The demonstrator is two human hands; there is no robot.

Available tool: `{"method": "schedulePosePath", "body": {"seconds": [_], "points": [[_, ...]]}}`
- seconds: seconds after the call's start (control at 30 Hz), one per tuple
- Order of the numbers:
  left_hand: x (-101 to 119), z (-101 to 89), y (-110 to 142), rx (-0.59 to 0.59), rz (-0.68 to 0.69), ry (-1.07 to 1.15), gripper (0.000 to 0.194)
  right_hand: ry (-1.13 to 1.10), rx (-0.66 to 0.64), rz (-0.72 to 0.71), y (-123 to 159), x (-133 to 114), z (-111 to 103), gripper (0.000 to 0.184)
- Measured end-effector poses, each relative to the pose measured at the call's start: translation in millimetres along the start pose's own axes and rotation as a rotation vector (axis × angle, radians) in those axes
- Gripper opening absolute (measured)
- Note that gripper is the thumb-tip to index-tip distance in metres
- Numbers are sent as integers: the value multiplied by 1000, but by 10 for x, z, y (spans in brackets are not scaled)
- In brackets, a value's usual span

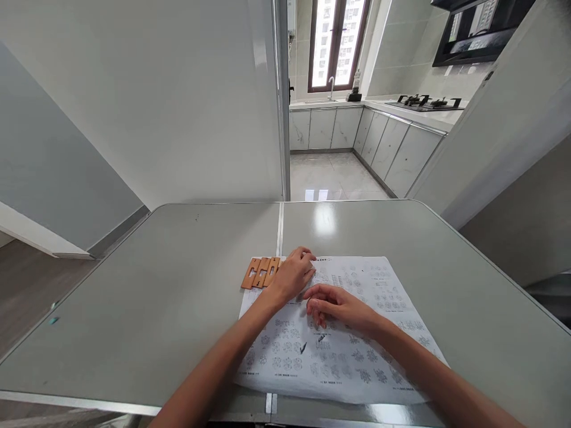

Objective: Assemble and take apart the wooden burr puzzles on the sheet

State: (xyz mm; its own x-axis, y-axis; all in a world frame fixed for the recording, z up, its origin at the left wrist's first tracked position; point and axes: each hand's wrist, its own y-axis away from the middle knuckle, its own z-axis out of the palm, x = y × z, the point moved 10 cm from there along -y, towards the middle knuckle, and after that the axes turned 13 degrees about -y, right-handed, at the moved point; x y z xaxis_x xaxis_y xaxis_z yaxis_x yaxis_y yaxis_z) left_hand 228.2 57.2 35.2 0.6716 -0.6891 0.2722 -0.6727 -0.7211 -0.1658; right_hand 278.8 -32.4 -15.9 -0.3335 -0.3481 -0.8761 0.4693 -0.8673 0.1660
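Observation:
A large white sheet (312,371) printed with rows of small line drawings lies on the table. Several flat brown wooden pieces with cut-out slots, such as this wooden piece (250,273), lie in a row at its upper left corner. My left hand (295,274) is palm down over the sheet's top edge, beside the row and partly covering its right end. Its fingers are bent, and what lies under them is hidden. My right hand (332,304) hovers or rests over the middle of the sheet, loosely curled, fingers and thumb apart, with nothing visible in it.
The grey-green table (178,309) has a metal seam strip (280,229) down its middle and metal edging. Small teal bits (54,320) lie near its left edge. A white wall panel (214,119) stands behind; beyond the doorway are kitchen cabinets (322,128) and a gas hob (423,104).

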Motion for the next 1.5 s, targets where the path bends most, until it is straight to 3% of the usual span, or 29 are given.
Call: {"method": "schedulePosePath", "body": {"seconds": [0.1,0.2,0.37,0.5,0.6,0.67,0.9,1.1,1.33,1.5], "points": [[21,-85,36,40,48,-11,27,-2,0,5,1,17,-20,40],[-63,-287,143,112,40,5,28,7,-4,7,1,14,-19,40],[-626,-685,486,254,-171,43,25,50,9,-15,9,-23,8,37],[-1163,-745,768,264,-346,72,33,302,237,-223,48,-192,-169,28],[-1399,-704,889,259,-374,45,35,578,431,-424,148,-361,-277,20],[-1495,-664,933,256,-371,39,35,681,480,-473,176,-385,-315,20],[-1601,-578,1001,247,-319,53,34,888,476,-451,136,-334,-404,30],[-1621,-533,1028,251,-282,56,32,991,407,-476,32,-331,-311,38],[-1569,-562,1050,248,-268,44,31,1045,266,-508,-57,-401,-85,43],[-1563,-586,1057,253,-267,34,30,968,264,-489,43,-364,-203,37]]}}
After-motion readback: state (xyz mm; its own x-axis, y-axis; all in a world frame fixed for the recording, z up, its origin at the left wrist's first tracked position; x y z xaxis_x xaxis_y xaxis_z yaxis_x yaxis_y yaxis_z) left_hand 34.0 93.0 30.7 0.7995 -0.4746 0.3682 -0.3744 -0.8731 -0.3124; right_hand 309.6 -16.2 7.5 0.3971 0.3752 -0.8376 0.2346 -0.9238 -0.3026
